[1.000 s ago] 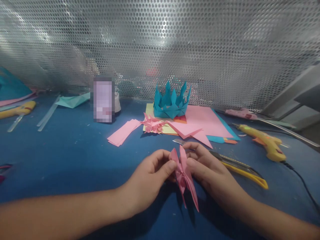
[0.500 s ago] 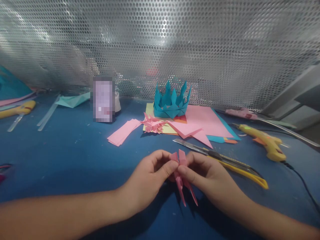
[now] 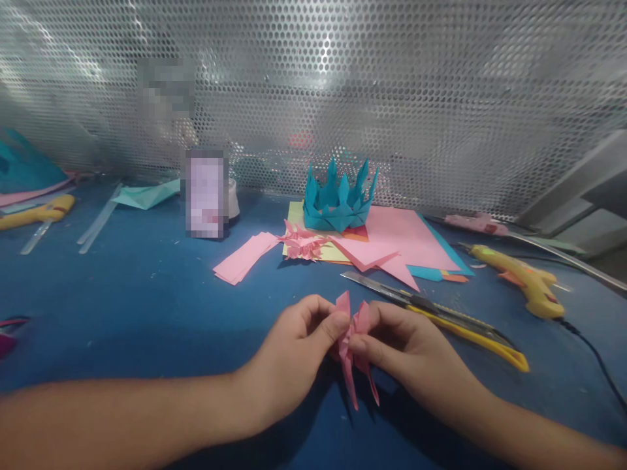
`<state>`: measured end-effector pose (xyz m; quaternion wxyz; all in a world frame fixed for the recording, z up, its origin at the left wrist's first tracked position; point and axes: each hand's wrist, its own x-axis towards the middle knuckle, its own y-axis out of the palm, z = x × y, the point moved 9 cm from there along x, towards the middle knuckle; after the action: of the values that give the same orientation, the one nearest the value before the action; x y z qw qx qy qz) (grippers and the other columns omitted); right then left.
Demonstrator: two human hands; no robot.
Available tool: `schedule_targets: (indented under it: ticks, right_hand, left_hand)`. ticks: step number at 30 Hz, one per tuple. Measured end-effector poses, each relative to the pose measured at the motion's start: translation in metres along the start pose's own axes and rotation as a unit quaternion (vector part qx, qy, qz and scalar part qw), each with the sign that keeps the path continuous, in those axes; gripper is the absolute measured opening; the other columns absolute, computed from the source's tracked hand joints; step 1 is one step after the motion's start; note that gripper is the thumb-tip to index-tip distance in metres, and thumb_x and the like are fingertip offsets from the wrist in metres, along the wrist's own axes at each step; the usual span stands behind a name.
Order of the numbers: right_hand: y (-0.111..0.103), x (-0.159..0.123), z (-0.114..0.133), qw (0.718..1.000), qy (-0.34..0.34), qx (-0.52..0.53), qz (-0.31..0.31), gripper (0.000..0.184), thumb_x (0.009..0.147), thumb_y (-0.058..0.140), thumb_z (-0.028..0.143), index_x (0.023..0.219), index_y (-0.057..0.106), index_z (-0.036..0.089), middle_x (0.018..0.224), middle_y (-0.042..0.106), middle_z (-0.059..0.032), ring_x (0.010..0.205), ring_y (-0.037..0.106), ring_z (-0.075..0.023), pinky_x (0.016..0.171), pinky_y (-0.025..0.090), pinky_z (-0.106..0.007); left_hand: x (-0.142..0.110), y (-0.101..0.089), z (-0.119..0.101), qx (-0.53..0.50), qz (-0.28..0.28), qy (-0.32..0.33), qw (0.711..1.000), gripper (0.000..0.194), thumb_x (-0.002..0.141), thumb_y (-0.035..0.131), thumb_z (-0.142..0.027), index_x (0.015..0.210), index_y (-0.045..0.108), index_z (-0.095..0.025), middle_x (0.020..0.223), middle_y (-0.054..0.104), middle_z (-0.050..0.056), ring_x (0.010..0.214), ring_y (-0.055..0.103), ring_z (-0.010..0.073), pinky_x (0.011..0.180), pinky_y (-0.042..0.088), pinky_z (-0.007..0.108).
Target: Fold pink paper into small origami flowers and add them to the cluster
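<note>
Between my two hands is a pink folded-paper piece (image 3: 347, 365), with two points sticking up and two long points hanging down. My left hand (image 3: 301, 346) pinches its left side with thumb and fingers. From the right, my right hand (image 3: 409, 346) pinches it, the thumb pressed against its front near the middle. Fingers cover part of the folds. Just beyond my right hand lies a yellow-and-black utility knife (image 3: 441, 316) with its blade out. Farther back is a cluster of pink folded-paper pieces (image 3: 301, 243) beside a stack of pink paper strips (image 3: 245, 258).
A blue folded-paper crown (image 3: 337, 205) stands on coloured paper sheets (image 3: 409, 238). A yellow glue gun (image 3: 524, 277) with a cord lies right; another yellow glue gun (image 3: 44, 212) lies left near glue sticks (image 3: 100, 219). A blurred phone (image 3: 206, 196) stands before the perforated metal panel (image 3: 313, 85).
My right-hand fingers came down from the top of the pink piece, uncovering the knife blade. The piece has turned and tilted between both hands. The view shifted slightly.
</note>
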<state>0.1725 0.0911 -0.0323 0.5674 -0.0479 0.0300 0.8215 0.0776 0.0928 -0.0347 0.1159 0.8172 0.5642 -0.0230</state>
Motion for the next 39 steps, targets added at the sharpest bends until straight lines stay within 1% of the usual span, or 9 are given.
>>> schedule_targets:
  ticks: [7,10,14,19,22,25,31,35,39]
  right_hand:
    - [0.004,-0.002,0.006,0.998,-0.020,-0.058,0.034,0.031,0.081,0.057,0.045,0.066,0.053,0.018,0.064,0.057,0.0007,0.060,0.052,-0.0108,0.059,0.046,-0.023]
    - [0.002,-0.002,0.006,0.996,-0.023,-0.086,0.023,0.031,0.083,0.056,0.043,0.066,0.052,0.018,0.062,0.052,0.0020,0.058,0.048,-0.0100,0.057,0.043,-0.021]
    - [0.010,-0.004,0.009,0.993,-0.038,-0.104,0.039,0.030,0.084,0.054,0.040,0.065,0.051,0.017,0.061,0.049,0.0030,0.055,0.044,-0.0085,0.054,0.041,-0.020]
    - [0.013,-0.007,0.011,0.986,-0.064,-0.153,0.031,0.030,0.085,0.050,0.038,0.063,0.048,0.018,0.058,0.046,0.0032,0.054,0.041,-0.0093,0.051,0.038,-0.021]
    - [0.012,-0.008,0.012,0.982,-0.075,-0.174,0.025,0.033,0.086,0.048,0.039,0.060,0.047,0.018,0.057,0.044,0.0031,0.053,0.040,-0.0098,0.049,0.037,-0.021]
    - [0.015,-0.008,0.014,0.982,-0.077,-0.167,0.036,0.034,0.088,0.046,0.038,0.061,0.049,0.018,0.059,0.046,0.0025,0.054,0.041,-0.0098,0.052,0.038,-0.021]
    - [0.019,-0.009,0.015,0.987,-0.072,-0.138,0.047,0.028,0.087,0.049,0.040,0.072,0.057,0.018,0.066,0.053,-0.0001,0.059,0.047,-0.0114,0.054,0.043,-0.022]
    - [0.014,-0.009,0.014,0.985,-0.073,-0.154,0.037,0.032,0.087,0.048,0.042,0.068,0.056,0.018,0.063,0.050,0.0011,0.058,0.046,-0.0110,0.055,0.043,-0.022]
    - [0.002,-0.007,0.015,0.987,-0.072,-0.145,0.010,0.028,0.086,0.050,0.042,0.072,0.058,0.018,0.066,0.053,0.0012,0.059,0.047,-0.0110,0.056,0.042,-0.021]
  left_hand:
    - [-0.002,-0.005,0.000,0.066,-0.013,0.012,0.998,0.024,0.086,0.048,-0.034,0.070,0.046,-0.016,0.064,0.046,-0.004,0.060,0.041,0.0094,0.061,0.037,0.023]
    - [-0.002,-0.005,0.001,0.097,-0.006,0.018,0.995,0.025,0.087,0.046,-0.036,0.072,0.047,-0.016,0.068,0.049,-0.002,0.064,0.043,0.0107,0.063,0.038,0.024]
    - [-0.003,0.000,-0.001,0.159,0.021,0.054,0.986,0.028,0.091,0.039,-0.038,0.073,0.046,-0.017,0.068,0.049,-0.002,0.064,0.045,0.0111,0.062,0.037,0.024]
    - [-0.007,0.001,-0.001,0.207,0.009,0.073,0.976,0.029,0.091,0.037,-0.039,0.073,0.044,-0.018,0.068,0.047,-0.003,0.064,0.043,0.0111,0.061,0.036,0.024]
    - [-0.009,0.001,-0.001,0.183,-0.001,0.076,0.980,0.025,0.090,0.040,-0.038,0.074,0.041,-0.019,0.066,0.044,-0.004,0.061,0.040,0.0102,0.060,0.035,0.023]
    - [-0.010,0.004,-0.001,0.156,0.013,0.078,0.985,0.024,0.091,0.039,-0.038,0.075,0.041,-0.020,0.065,0.041,-0.005,0.058,0.038,0.0094,0.058,0.034,0.022]
    - [-0.006,0.002,-0.004,0.129,0.012,0.072,0.989,0.022,0.089,0.045,-0.036,0.076,0.046,-0.019,0.068,0.044,-0.003,0.063,0.041,0.0107,0.060,0.036,0.022]
    - [-0.001,0.004,-0.001,0.056,0.030,0.042,0.997,0.025,0.084,0.054,-0.038,0.073,0.046,-0.017,0.067,0.045,-0.004,0.061,0.043,0.0088,0.061,0.037,0.021]
    - [0.002,0.002,-0.001,-0.040,0.023,0.017,0.999,0.023,0.080,0.059,-0.036,0.081,0.047,-0.018,0.067,0.047,-0.006,0.058,0.043,0.0069,0.057,0.036,0.020]
